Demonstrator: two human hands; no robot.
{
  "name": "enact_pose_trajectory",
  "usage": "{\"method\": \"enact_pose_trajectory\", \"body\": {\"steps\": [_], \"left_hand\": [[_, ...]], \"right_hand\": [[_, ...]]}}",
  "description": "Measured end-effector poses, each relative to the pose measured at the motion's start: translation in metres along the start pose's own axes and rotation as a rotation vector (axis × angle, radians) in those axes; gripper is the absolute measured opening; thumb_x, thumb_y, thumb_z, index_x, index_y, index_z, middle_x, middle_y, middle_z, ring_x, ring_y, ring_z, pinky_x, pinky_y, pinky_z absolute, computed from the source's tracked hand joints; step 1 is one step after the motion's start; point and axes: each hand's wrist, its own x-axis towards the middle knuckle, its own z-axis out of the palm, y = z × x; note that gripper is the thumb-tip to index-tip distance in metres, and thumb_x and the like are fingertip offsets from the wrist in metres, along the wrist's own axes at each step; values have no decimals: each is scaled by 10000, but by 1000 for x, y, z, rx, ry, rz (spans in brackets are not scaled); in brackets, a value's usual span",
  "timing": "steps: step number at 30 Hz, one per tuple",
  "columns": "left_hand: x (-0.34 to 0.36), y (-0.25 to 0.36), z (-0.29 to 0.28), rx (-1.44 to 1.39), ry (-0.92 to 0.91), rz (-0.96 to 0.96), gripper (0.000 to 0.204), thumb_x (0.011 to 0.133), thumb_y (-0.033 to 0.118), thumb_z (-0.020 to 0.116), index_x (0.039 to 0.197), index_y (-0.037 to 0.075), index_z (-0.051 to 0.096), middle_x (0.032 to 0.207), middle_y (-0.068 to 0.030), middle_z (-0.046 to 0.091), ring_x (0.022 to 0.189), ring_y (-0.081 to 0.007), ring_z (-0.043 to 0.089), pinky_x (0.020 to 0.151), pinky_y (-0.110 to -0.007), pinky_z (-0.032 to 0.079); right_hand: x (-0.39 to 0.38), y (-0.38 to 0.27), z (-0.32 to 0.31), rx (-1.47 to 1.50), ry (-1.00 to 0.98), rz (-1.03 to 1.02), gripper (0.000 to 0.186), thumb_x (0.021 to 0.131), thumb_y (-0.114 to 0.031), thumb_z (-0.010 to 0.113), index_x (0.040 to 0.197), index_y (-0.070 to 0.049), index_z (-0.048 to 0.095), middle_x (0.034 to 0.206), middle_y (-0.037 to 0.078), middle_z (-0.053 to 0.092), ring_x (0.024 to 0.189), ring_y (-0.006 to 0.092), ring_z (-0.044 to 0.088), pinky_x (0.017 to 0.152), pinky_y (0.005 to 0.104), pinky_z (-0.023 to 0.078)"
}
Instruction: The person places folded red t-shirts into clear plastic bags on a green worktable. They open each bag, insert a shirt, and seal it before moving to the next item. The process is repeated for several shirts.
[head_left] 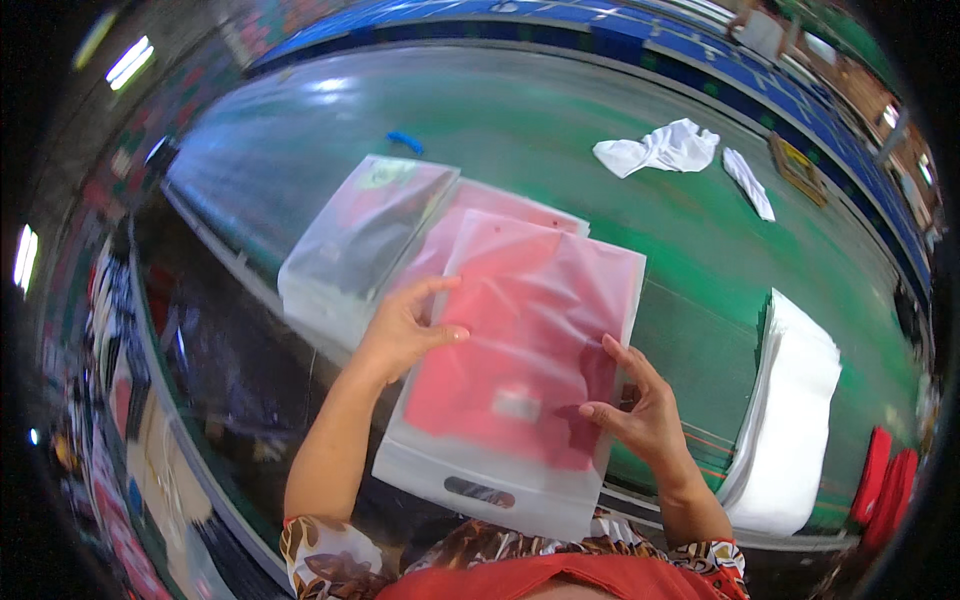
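Note:
A frosted plastic bag [520, 340] with a folded red garment inside lies tilted across the near edge of the table, its oval handle slot toward me. My left hand [405, 330] grips its left side, fingers and thumb over the border. On the opposite side, my right hand [640, 405] pinches the right edge between thumb and fingers. Just beyond, partly covered by this bag, rests another bag with pinkish-red contents [480, 200]. To its left sits a pile of similar bags, the top one [365, 225] showing something dark grey with a pale green patch.
The green tabletop [690, 310] carries a stack of white sheets or bags [790, 420] at right, beside red folded pieces [872, 475]. Farther back lie a crumpled white cloth [660, 150], a narrow white piece [748, 185], a blue strip [405, 141] and a brownish frame [797, 170].

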Motion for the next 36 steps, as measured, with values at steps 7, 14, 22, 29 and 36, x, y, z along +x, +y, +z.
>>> {"method": "enact_pose_trajectory", "body": {"steps": [7, 14, 22, 29, 36], "left_hand": [[83, -1, -53, 117, -159, 129, 656, 720, -20, 847, 1327, 53, 610, 859, 72, 556, 648, -42, 324, 576, -194, 367], [120, -20, -85, 90, -228, 176, 633, 747, -3, 838, 1331, 41, 595, 780, 71, 497, 620, -16, 368, 527, -193, 353], [158, -32, -116, 167, -275, 200, 597, 776, 96, 815, 1322, 17, 590, 1289, -99, 609, 760, -136, 555, 739, -275, 508], [160, -31, -116, 430, -291, 301, 560, 804, 37, 751, 1334, -8, 573, 1409, -181, 524, 898, -221, 650, 806, -318, 529], [159, -39, -106, 484, -300, 311, 577, 784, 16, 756, 1333, -2, 581, 1403, -169, 520, 780, -201, 626, 787, -308, 523]], "right_hand": [[42, 7, 60, -120, 254, -111, 790, 742, -46, 844, 1445, -16, 485, 1353, 97, 555, 1114, 136, 576, 862, 256, 517], [75, -15, 85, -64, 331, 71, 774, 730, -29, 814, 1443, -79, 515, 1229, 48, 596, 766, 51, 507, 661, 213, 462], [113, -23, 112, -119, 385, 106, 715, 790, -41, 787, 1446, -57, 502, 1323, 71, 565, 802, 91, 504, 703, 238, 478], [109, 1, 114, -259, 439, 204, 582, 855, -92, 742, 1400, -46, 542, 1368, 106, 533, 821, 105, 530, 749, 266, 494], [101, -3, 122, -317, 459, 204, 529, 849, -72, 757, 1354, -105, 601, 1375, 138, 508, 878, 149, 568, 765, 277, 506]]}}
